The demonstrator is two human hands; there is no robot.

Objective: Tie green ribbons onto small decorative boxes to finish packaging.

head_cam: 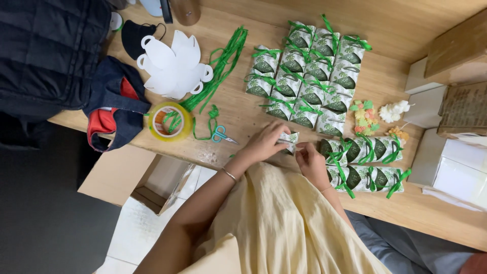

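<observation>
Both hands pinched one small box (290, 140) at the table's (243, 119) near edge: left hand (264, 143) gripped its left end, right hand (310, 160) its right. Long axis ran roughly left-right between them, both equally near. Scissors (220, 134) lay left of the box; finished boxes (304, 71) beyond it.

Tape roll (170, 121), scissors (220, 134) — perhaps candles (394, 111).

Seen from a single head-worn camera, looking steeply down from close above onto a wooden tabletop (238, 119), hands (264, 144) near frame centre, floor at lower left.
</observation>
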